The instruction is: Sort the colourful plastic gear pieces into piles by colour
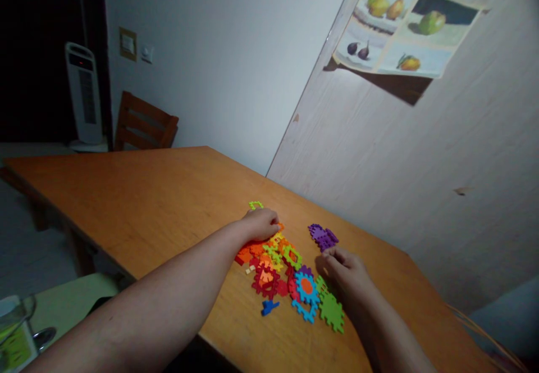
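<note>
A heap of coloured notched plastic puzzle pieces (266, 276) lies on the wooden table in front of me. My left hand (261, 224) is curled over the far left side of the heap, close to orange and yellow pieces; its fingertips are partly hidden. A lime piece (255, 205) sits just beyond it. My right hand (342, 266) is closed at the heap's right side, near the separate purple pieces (323, 237). What either hand holds, if anything, does not show. Green pieces (332, 309), blue gear-edged pieces (306, 289) and a small dark-blue piece (269, 306) lie nearer to me.
The wooden table (143, 193) runs along the wall, with a wooden chair (145, 123) at its far end. A white tower heater (85, 95) stands by the dark doorway. At the lower left is a pale green seat (71, 297) with items on it. Fruit pictures (404, 30) hang on the wall.
</note>
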The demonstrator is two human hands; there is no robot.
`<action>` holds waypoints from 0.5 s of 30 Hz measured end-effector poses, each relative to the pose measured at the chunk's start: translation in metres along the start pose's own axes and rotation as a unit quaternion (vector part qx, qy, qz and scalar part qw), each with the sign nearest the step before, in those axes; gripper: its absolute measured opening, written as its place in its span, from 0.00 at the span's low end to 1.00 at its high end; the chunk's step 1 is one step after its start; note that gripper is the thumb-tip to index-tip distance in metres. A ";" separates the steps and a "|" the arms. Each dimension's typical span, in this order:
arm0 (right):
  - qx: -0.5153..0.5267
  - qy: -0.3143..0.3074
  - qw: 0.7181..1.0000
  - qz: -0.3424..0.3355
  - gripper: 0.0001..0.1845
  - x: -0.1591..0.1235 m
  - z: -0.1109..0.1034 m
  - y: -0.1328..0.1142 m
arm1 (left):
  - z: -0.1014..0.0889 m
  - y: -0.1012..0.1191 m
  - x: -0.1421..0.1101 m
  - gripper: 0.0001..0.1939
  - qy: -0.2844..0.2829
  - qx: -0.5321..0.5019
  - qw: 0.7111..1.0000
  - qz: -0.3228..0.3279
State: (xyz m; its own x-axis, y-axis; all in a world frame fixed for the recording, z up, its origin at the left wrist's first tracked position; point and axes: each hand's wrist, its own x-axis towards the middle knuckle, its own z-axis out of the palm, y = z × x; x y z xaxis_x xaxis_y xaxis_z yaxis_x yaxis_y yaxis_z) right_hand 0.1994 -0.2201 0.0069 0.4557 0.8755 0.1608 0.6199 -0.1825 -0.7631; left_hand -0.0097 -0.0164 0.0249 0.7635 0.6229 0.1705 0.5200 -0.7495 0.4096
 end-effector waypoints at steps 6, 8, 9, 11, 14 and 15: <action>-0.086 -0.171 0.979 -0.074 0.24 -0.018 0.000 -0.029 | 0.001 0.001 -0.001 0.12 0.009 -0.009 1.000 -0.006; -0.137 -0.178 0.970 -0.094 0.28 -0.023 -0.002 -0.037 | 0.002 0.000 -0.001 0.12 0.012 -0.013 1.000 -0.008; -0.157 -0.177 0.966 -0.100 0.29 -0.024 -0.002 -0.040 | 0.002 0.000 -0.001 0.12 0.013 -0.014 1.000 -0.008; -0.182 -0.169 0.963 -0.105 0.28 -0.026 -0.001 -0.045 | 0.003 0.000 0.000 0.13 0.014 -0.015 1.000 -0.006; -0.177 -0.153 0.967 -0.105 0.24 -0.029 0.006 -0.048 | 0.002 0.000 0.000 0.14 0.012 -0.010 1.000 -0.002; -0.159 -0.152 0.970 -0.103 0.24 -0.030 0.009 -0.048 | 0.002 0.000 0.000 0.14 0.011 -0.008 1.000 -0.001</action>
State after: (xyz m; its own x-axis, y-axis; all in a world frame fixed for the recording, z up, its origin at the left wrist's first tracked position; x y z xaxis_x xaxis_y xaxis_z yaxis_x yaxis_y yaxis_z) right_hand 0.1504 -0.2332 0.0333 0.1210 0.9908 0.0602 0.8659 -0.0757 -0.4944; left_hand -0.0090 -0.0171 0.0228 0.7533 0.6298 0.1896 0.5156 -0.7444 0.4242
